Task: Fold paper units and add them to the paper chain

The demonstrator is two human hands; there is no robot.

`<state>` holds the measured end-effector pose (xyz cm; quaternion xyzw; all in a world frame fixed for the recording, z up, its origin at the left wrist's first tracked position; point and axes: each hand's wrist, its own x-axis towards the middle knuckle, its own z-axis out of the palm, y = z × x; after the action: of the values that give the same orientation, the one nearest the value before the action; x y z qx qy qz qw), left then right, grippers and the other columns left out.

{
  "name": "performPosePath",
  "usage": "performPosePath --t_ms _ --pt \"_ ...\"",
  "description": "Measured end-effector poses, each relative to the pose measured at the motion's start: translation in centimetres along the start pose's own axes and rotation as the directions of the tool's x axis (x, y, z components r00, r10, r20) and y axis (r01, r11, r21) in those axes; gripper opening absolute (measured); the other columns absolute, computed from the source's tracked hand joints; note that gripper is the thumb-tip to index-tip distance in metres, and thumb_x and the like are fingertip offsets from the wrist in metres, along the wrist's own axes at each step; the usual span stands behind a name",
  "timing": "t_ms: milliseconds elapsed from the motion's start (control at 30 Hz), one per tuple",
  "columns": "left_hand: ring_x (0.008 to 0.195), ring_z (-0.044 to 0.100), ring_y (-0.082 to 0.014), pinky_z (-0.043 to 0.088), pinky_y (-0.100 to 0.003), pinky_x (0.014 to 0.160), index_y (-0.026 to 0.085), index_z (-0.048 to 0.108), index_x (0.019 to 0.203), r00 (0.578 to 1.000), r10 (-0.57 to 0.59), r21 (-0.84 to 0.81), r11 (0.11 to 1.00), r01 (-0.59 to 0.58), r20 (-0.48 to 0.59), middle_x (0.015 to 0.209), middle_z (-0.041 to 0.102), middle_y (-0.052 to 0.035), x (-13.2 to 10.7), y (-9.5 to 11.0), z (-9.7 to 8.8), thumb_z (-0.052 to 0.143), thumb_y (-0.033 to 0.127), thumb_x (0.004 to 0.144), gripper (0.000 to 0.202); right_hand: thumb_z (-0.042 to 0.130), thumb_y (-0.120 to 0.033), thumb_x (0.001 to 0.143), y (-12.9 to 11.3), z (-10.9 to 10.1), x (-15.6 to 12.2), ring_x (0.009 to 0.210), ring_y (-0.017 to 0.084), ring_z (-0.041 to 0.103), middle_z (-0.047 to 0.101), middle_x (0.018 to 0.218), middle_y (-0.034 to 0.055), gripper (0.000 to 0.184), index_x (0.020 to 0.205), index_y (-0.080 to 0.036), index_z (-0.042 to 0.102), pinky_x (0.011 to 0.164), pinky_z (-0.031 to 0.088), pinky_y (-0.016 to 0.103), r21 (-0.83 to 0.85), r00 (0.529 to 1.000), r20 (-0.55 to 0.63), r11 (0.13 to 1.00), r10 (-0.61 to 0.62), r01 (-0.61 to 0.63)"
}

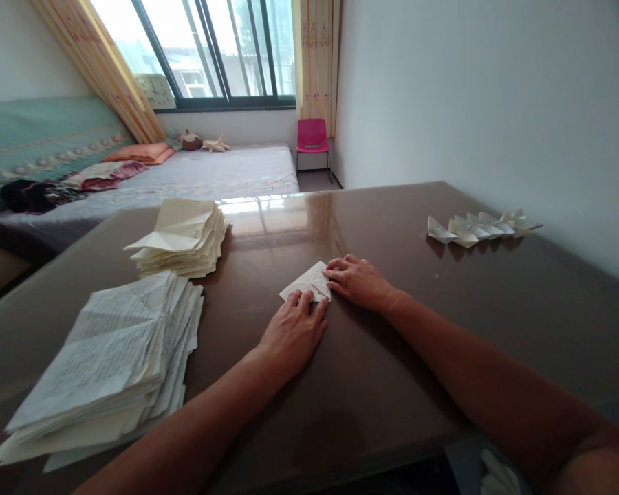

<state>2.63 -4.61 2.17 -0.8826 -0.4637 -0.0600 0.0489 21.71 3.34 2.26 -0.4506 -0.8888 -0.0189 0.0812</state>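
A small folded piece of printed paper lies flat on the brown table in front of me. My left hand rests palm down on the table with its fingertips pressing the paper's near edge. My right hand lies flat beside it, fingers stretched out onto the paper's right side. Both hands press the paper; neither lifts it.
A thick stack of printed sheets sits at the near left. Behind it stands a pile of folded papers. A row of finished folded paper shapes lies at the far right near the wall. A bed and a pink chair stand beyond the table.
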Motion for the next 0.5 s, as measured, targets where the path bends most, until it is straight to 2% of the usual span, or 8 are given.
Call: performPosePath --t_ms 233,400,500 --pt "0.113 0.045 -0.028 0.039 -0.045 0.101 0.018 0.047 0.132 0.999 -0.012 -0.005 1.0 0.012 0.037 0.119 0.051 -0.0143 0.0 0.1 -0.5 0.045 0.033 0.092 0.043 0.038 -0.048 0.094 -0.6 0.0 -0.1 0.114 0.026 0.046 0.056 0.129 0.008 0.044 0.129 -0.025 0.054 0.086 0.04 0.039 -0.045 0.999 -0.015 0.998 0.043 -0.043" --pt "0.11 0.045 -0.027 0.043 -0.042 0.096 0.023 0.045 0.134 1.0 0.004 0.013 1.0 -0.004 0.027 0.117 0.051 -0.0119 -0.1 -0.4 -0.7 0.044 0.037 0.092 0.044 0.04 -0.052 0.092 -0.1 0.8 0.2 0.121 0.028 0.041 0.05 0.136 0.0112 0.052 0.131 -0.02 0.051 0.093 0.038 0.043 0.038 0.985 -0.035 0.985 0.168 -0.166" --pt "0.111 0.045 -0.0268 0.043 -0.043 0.094 0.025 0.045 0.134 1.0 -0.006 0.013 1.0 0.006 -0.002 0.12 0.049 -0.0114 -0.3 -0.5 -0.5 0.042 0.038 0.093 0.044 0.041 -0.053 0.092 0.4 1.4 0.3 0.127 0.027 0.037 0.049 0.138 0.0119 0.052 0.129 -0.018 0.053 0.098 0.035 0.044 0.111 0.981 -0.049 0.977 0.188 -0.182"
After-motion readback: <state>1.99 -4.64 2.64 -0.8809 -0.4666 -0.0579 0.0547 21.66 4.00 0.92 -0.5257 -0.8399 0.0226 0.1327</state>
